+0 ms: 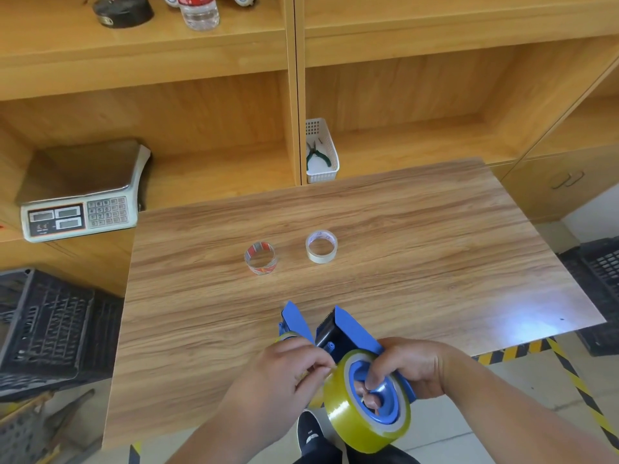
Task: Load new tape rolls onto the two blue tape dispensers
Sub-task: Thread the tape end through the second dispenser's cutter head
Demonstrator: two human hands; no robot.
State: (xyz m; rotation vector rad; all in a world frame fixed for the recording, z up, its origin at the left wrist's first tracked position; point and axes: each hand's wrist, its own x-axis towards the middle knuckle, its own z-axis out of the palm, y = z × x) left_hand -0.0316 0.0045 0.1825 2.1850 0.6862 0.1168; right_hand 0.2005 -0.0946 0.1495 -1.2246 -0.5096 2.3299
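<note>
My right hand (405,370) grips a blue tape dispenser (348,333) at the table's near edge, fingers hooked into its blue hub. A full yellow tape roll (348,420) sits on that hub. My left hand (284,373) pinches the roll's loose end at its upper left rim. A second blue dispenser (294,321) lies just left of the first, mostly hidden behind my left hand, with a bit of yellow roll showing on it. Two nearly used-up cores stand mid-table: one with red print (260,258), one white (321,246).
The wooden table (435,262) fronts wooden shelving. On the shelves are a weighing scale (80,209), a white basket (321,169) with green pliers, and a water bottle (199,11). Black crates stand on the floor at the left (50,329) and right (599,289).
</note>
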